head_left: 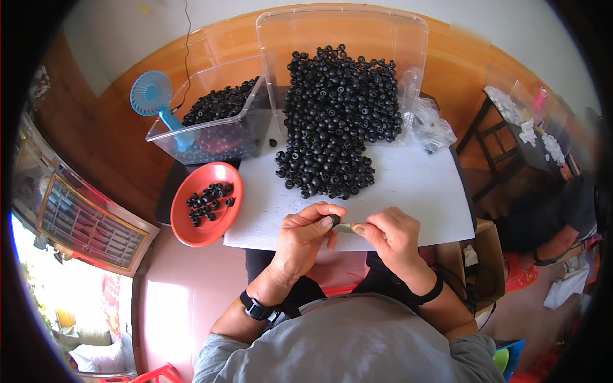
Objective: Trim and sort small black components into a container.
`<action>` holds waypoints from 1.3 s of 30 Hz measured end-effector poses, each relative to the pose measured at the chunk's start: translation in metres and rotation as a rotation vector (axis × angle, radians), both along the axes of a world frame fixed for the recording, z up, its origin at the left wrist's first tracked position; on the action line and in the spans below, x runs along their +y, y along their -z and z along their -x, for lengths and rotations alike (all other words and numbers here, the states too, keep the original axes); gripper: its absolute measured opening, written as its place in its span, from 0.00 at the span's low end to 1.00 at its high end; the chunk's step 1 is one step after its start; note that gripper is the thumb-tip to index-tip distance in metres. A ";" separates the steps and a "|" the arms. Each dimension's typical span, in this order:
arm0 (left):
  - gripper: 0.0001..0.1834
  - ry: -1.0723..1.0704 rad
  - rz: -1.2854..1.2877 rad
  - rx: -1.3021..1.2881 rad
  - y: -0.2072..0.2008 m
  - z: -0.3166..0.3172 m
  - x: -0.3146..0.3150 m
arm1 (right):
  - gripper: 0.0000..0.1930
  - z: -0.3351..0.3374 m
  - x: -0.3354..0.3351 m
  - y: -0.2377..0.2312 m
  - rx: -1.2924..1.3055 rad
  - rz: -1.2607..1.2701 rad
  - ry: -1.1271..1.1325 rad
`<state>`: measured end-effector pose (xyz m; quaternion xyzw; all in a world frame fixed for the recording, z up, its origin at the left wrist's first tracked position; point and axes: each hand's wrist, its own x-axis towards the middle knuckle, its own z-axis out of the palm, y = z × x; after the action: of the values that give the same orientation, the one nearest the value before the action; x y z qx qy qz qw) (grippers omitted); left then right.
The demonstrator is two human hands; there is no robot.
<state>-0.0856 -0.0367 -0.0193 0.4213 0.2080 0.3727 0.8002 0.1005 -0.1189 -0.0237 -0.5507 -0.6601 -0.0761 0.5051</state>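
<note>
Above the near edge of the white table board, my left hand pinches a small round black plastic part between thumb and fingers. My right hand is closed on a short, flat blade-like tool; its handle is hidden in my fingers. The blade's tip meets or nearly meets the black part. Just beyond my hands lies a large heap of similar black parts, spilling out of a clear plastic box tipped on its side. To the left, an orange-red bowl holds several more of these parts.
At the back left stands a clear tub of black parts, with a blue fan at its side. A clear plastic bag lies right of the heap. At right are a cardboard box and another person's arm near a dark table.
</note>
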 end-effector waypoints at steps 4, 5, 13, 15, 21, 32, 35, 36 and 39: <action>0.15 -0.243 -0.306 0.122 -0.020 0.031 -0.004 | 0.12 -0.006 -0.004 0.003 0.102 -0.020 -0.035; 0.16 -0.379 -0.423 0.211 -0.029 0.044 -0.001 | 0.12 -0.007 -0.006 0.002 0.109 -0.011 -0.029; 0.15 -0.774 -1.147 1.063 -0.021 0.152 0.089 | 0.12 -0.006 -0.003 0.011 -0.014 -0.086 0.012; 0.13 -0.879 -1.380 1.245 -0.016 0.142 0.075 | 0.13 -0.001 0.003 0.017 0.036 -0.123 -0.018; 0.10 -0.532 -1.433 0.954 -0.004 0.056 0.064 | 0.15 0.002 0.002 0.025 0.003 -0.086 0.041; 0.12 -0.432 -1.442 0.897 0.013 -0.003 0.072 | 0.15 -0.001 -0.001 0.029 -0.023 -0.069 0.033; 0.11 -0.455 -1.377 0.906 0.016 0.000 0.066 | 0.15 0.001 0.001 0.032 -0.017 -0.074 0.034; 0.11 -0.457 -1.376 0.909 0.018 0.003 0.067 | 0.15 0.002 0.001 0.032 -0.016 -0.074 0.031; 0.08 -0.472 -1.434 0.945 0.022 0.009 0.071 | 0.15 0.002 0.001 0.032 -0.007 -0.076 0.029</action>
<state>-0.0946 0.0344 -0.0414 0.8766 0.3146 0.3558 0.0772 0.0986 -0.1177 -0.0552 -0.5405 -0.6504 -0.1107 0.5221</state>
